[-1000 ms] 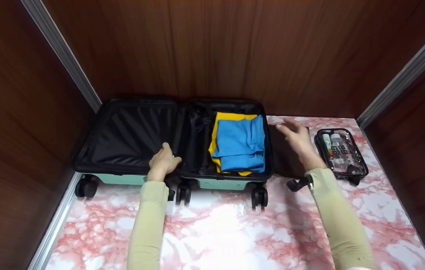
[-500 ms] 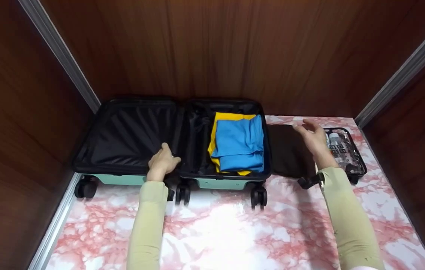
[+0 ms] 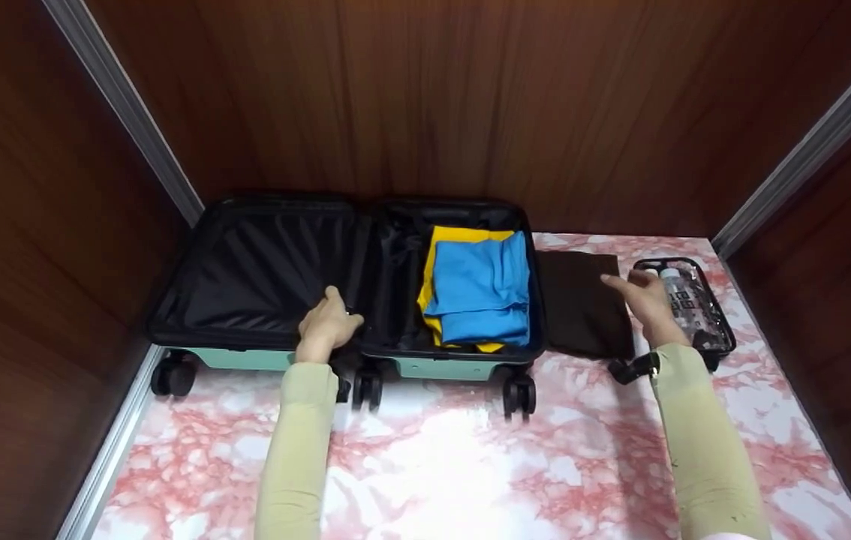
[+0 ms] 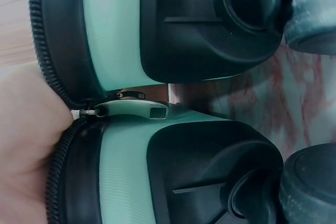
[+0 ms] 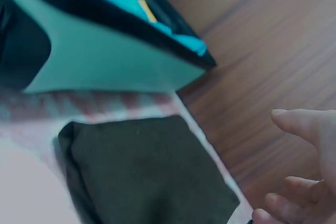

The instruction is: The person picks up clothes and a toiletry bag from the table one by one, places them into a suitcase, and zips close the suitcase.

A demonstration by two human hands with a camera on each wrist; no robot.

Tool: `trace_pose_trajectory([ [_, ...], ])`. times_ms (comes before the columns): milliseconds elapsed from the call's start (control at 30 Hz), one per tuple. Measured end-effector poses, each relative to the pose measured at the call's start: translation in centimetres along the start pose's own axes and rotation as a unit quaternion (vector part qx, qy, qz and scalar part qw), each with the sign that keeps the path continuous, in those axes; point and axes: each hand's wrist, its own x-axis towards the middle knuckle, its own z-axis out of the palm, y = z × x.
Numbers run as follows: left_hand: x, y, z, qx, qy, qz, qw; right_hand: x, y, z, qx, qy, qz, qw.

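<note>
A mint-green suitcase lies spread wide on the floor, its two black-lined halves side by side. Near the hinge, my left hand rests on the inner edge; the left wrist view shows that hand against the zipper rims, most fingers hidden. In the right half lie a folded blue garment and a yellow one under it. Right of the case is a folded dark brown cloth. Beyond it, my right hand hovers with thumb and fingers apart, holding nothing, partly covering a clear pouch with bottles.
The floor has a red and white marbled pattern. Brown wood-grain panels enclose the space at the back and both sides, with metal trim at the corners. Black wheels stick out from the suitcase front.
My right hand has moved right, from over the dark brown cloth to the clear pouch, and dropped slightly lower in view. The left hand has stayed at the suitcase's middle.
</note>
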Motion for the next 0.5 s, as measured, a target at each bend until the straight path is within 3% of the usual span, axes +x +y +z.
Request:
trace_pose_trajectory([
  [233, 0.0, -0.1, -0.1, 0.000, -0.005, 0.004, 1.0000, 0.3, 2.4, -0.8, -0.033, -0.040, 0.053, 0.997],
  [400, 0.1, -0.2, 0.0, 0.005, 0.002, 0.005, 1.0000, 0.3, 3.9, -1.0, -0.106, -0.095, 0.074, 0.987],
  [500, 0.1, -0.1, 0.0, 0.007, 0.003, 0.005, 1.0000, 0.2, 4.8, -1.0, -0.117, -0.111, 0.089, 0.983],
])
